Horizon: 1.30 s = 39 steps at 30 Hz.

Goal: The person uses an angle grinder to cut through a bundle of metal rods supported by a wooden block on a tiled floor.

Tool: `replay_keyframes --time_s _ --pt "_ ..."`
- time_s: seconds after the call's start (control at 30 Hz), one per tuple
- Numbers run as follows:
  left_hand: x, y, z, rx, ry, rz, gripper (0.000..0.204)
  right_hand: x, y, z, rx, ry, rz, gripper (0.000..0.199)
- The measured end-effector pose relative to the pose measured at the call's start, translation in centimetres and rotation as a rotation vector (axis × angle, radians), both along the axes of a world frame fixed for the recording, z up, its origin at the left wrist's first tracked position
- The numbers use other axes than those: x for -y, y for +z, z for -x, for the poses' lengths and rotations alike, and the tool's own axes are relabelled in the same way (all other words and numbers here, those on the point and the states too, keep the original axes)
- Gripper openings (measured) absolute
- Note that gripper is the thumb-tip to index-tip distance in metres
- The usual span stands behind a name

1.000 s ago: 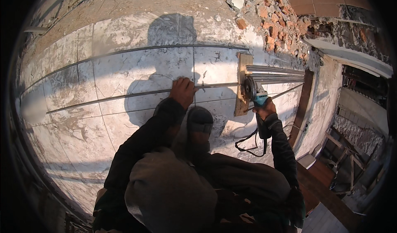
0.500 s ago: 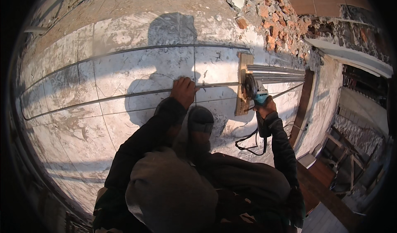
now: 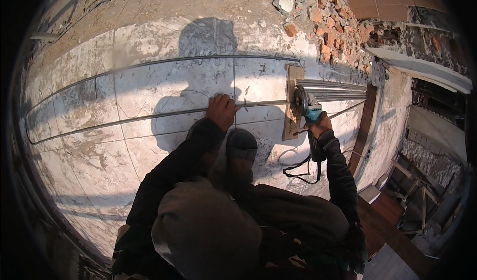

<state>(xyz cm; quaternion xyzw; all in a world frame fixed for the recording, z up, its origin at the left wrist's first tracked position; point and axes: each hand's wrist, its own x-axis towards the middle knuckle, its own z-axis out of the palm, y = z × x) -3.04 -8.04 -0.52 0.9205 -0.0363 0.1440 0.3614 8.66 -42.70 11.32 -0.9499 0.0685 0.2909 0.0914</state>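
The left hand (image 3: 221, 112) is pressing down on a long thin steel rod (image 3: 149, 116), fingers curled over it, apparently pinning it so it cannot shift. The right hand (image 3: 318, 127) is gripping the body of a teal angle grinder (image 3: 307, 110), its disc standing at the rod just over the wooden block (image 3: 292, 101). The block is lying crosswise under the rod, likely lifting it off the tiled floor (image 3: 99, 151). Beyond the block, a bundle of rods (image 3: 338, 88) is resting. The grinder's black cable (image 3: 298, 168) is trailing below the block.
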Motion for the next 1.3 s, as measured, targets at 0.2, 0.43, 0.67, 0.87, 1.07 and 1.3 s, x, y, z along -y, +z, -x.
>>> replay_keyframes --time_s 0.2,0.43,0.67,0.87,1.07,1.3 --pt "0.1 -0.1 0.0 0.005 0.006 -0.003 0.023 0.1 0.2 0.0 -0.028 0.017 0.070 0.071" --pt "0.1 -0.5 0.3 -0.066 -0.003 0.010 0.021 -1.1 2.1 0.5 -0.081 -0.006 0.110 0.069" --pt "0.2 -0.3 0.1 -0.004 0.000 0.013 0.022 2.1 -0.2 1.7 -0.035 -0.004 0.084 0.065" --pt "0.4 -0.7 0.2 -0.089 -0.017 -0.007 0.021 3.2 -1.0 1.2 -0.059 0.067 0.022 0.076" --pt "0.2 -0.6 0.4 -0.092 -0.009 -0.010 0.021 0.3 0.3 0.6 -0.059 0.025 0.082 0.079" --pt "0.2 -0.6 0.3 -0.083 -0.007 -0.019 0.021 2.4 -0.6 2.0 0.015 -0.027 0.064 0.077"
